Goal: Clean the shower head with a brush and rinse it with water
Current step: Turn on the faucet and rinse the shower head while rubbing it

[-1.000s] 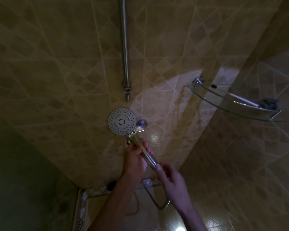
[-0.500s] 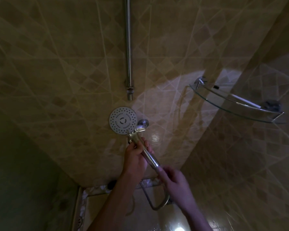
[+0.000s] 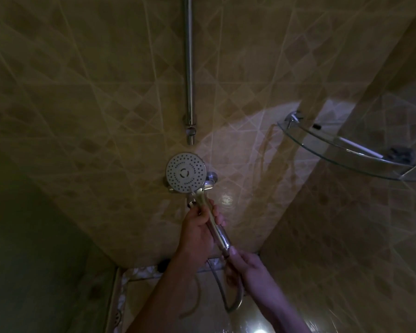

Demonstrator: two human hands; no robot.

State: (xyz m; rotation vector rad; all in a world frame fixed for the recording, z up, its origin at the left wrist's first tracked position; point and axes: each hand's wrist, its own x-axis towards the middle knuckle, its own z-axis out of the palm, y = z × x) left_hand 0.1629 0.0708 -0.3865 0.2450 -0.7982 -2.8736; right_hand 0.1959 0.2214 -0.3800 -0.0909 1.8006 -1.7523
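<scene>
A round chrome shower head (image 3: 186,172) with a dotted face points toward me in front of the tiled wall. My left hand (image 3: 198,227) is wrapped around its shiny handle (image 3: 214,222) just below the head. My right hand (image 3: 246,263) grips the bottom end of the handle where the metal hose (image 3: 226,299) joins it; the hose loops down between my arms. A white-handled brush (image 3: 360,147) with a dark head lies on the glass corner shelf at the right, away from both hands.
A vertical chrome rail (image 3: 189,68) runs up the wall above the shower head. A chrome wall fitting (image 3: 211,177) sits just behind the head. The glass corner shelf (image 3: 322,150) juts out at right. A floor drain (image 3: 117,317) shows lower left.
My right hand has slid a little lower and to the right along the hose end. The shower head and my left hand stay almost in place; the view has tilted slightly.
</scene>
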